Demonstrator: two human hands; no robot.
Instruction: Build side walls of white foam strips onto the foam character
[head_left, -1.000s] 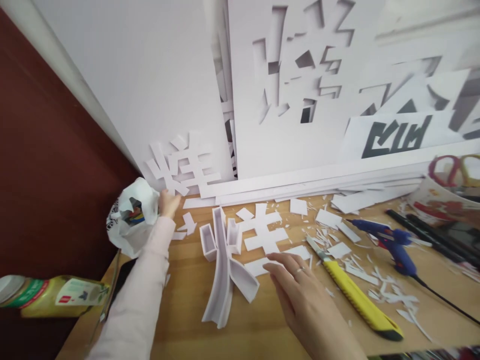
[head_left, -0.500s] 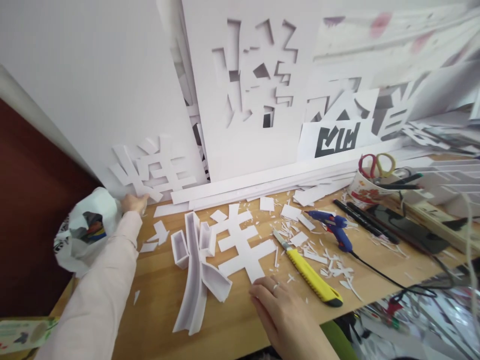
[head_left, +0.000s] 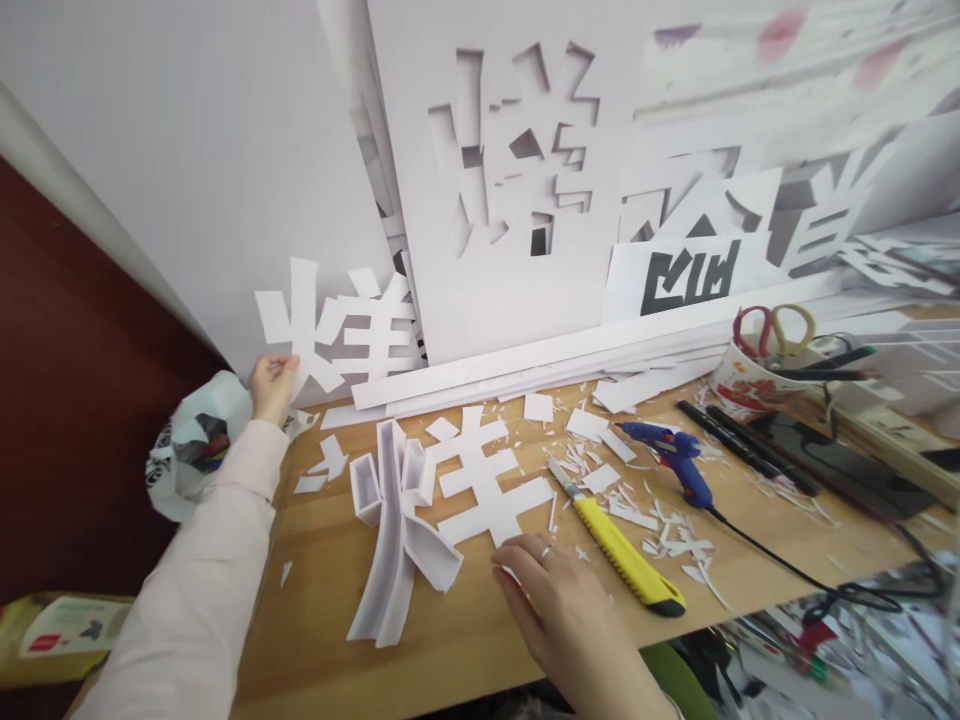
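Note:
At the left, my left hand (head_left: 274, 385) pinches the lower edge of a white cut-out character (head_left: 303, 310) that stands upright against a large white board. My right hand (head_left: 551, 590), with a ring on one finger, rests near the table's front edge, its fingertips by the foot of a flat white character piece (head_left: 484, 475). Its fingers are curled, and whether they hold anything is hidden. Left of that piece lies a white character part with raised walls (head_left: 391, 530). To the right is a yellow cutter (head_left: 626, 550), blade pointing away.
A blue glue gun (head_left: 679, 465) lies among white scraps (head_left: 600, 480). Behind are black pens (head_left: 731, 440) and a cup (head_left: 750, 380) with scissors. White boards (head_left: 510, 290) lean at the back. A plastic bag (head_left: 180, 480) sits left of my left arm.
My left hand has lifted and turned the cut-out character slightly right, and it now stands more upright. My right hand has barely moved. The view has shifted a little.

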